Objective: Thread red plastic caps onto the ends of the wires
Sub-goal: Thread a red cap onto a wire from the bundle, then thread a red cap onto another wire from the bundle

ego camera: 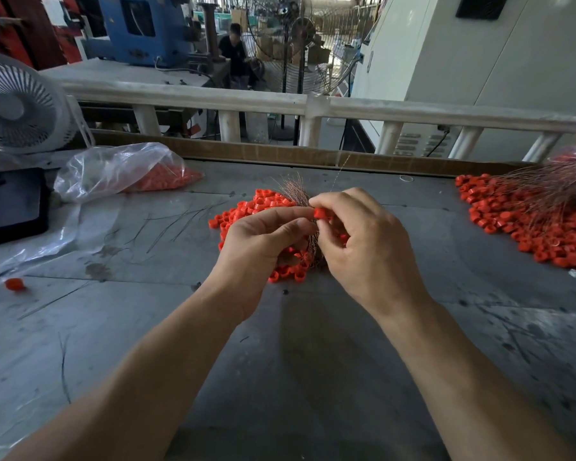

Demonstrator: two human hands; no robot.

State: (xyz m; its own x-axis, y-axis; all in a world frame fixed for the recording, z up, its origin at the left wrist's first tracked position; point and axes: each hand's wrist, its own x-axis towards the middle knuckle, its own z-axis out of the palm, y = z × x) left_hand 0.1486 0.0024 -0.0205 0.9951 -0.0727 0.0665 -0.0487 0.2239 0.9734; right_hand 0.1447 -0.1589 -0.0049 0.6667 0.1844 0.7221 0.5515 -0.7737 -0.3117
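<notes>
Fingers of the right hand [366, 247] pinch a round red cap [320, 213]; left hand [263, 244] grips the wire bundle [295, 191].

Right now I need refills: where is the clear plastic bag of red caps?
Clear plastic bag of red caps: head view, table's far left, beside the white fan.

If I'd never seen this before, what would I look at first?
Probably the two hands in the middle: the right hand pinches one red cap while the left hand holds a bundle of thin wires over a pile of red caps. Next, the bigger heap of caps with wires on the table's right side.
</notes>
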